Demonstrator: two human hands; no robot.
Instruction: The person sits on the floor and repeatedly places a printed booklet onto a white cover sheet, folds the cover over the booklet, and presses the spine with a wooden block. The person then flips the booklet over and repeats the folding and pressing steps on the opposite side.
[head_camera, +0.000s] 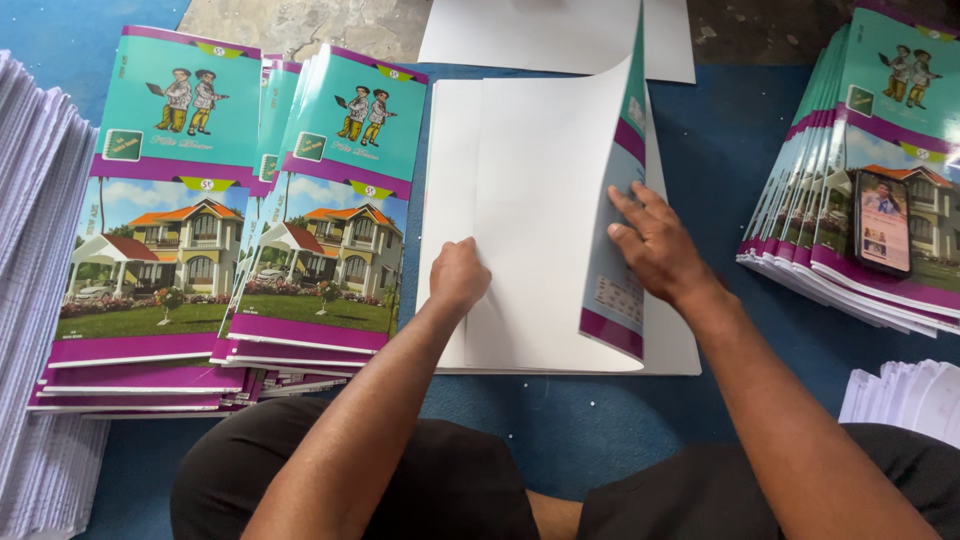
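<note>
blue floor mat (720, 180) carries fanned stacks of printed covers (230, 230) at my left and a second stack (860, 170) at right with a phone (881, 222) on it. centre: white sheets (520, 200) under a folding cover (612, 290). my left hand (458, 277) is fisted, pressing the sheet; my right hand (655, 243) lies open, flat on the cover.

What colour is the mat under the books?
Blue. The mat shows best in the head view, between the stacks.

Bare forearms, no sleeves; dark charcoal shorts (450, 480) over knees.
</note>
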